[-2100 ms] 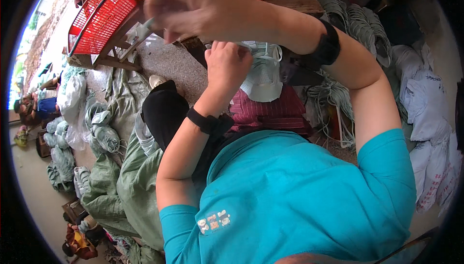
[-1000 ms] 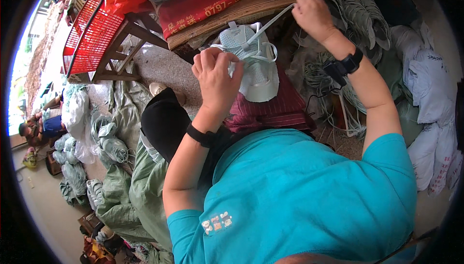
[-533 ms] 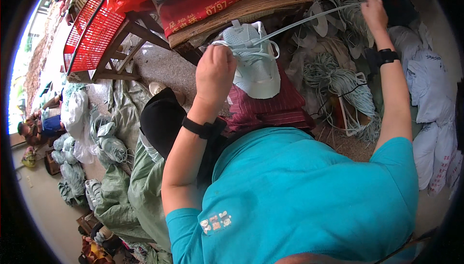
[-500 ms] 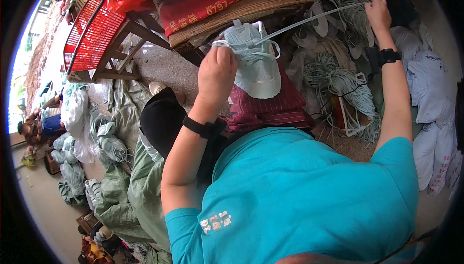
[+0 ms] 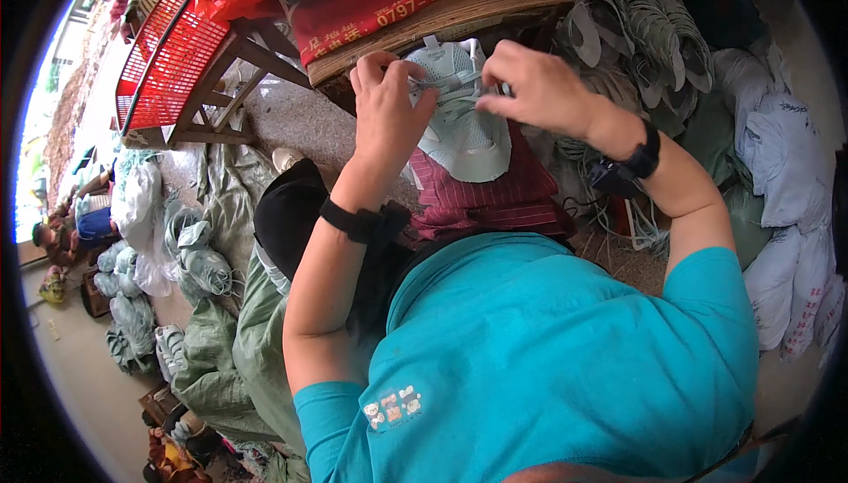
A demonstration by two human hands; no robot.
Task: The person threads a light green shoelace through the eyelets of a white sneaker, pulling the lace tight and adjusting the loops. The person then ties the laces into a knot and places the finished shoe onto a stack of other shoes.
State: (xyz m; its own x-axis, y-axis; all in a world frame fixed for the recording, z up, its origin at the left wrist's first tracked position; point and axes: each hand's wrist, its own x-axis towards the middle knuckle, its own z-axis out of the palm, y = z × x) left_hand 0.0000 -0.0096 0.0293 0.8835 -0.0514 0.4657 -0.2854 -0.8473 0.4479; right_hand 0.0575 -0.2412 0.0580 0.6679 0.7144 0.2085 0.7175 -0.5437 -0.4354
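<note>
A pale mint shoe upper (image 5: 473, 152), without a visible sole, lies over dark red striped cloth (image 5: 486, 205) on my lap. Its toe end points toward me, and laces (image 5: 459, 103) cross its middle. My left hand (image 5: 386, 103) is at the upper's left edge, thumb and fingers apart, with nothing plainly between them. On the other side, my right hand (image 5: 539, 90) is bent in over the lacing. Its thumb and forefinger are spread beside the right row of lace holes. The lace ends are partly hidden by my fingers.
Just beyond the upper stands a wooden bench (image 5: 442, 19) with a red printed cloth. A red plastic basket (image 5: 172, 59) is at the far left. Stacked shoe uppers (image 5: 667, 37) and pale sacks (image 5: 786, 165) are on the right; green sacking (image 5: 208, 350) lies left.
My right hand has come back from the far right, where it held a lace stretched out, to the upper. My left hand's closed fingers have spread and shifted slightly left.
</note>
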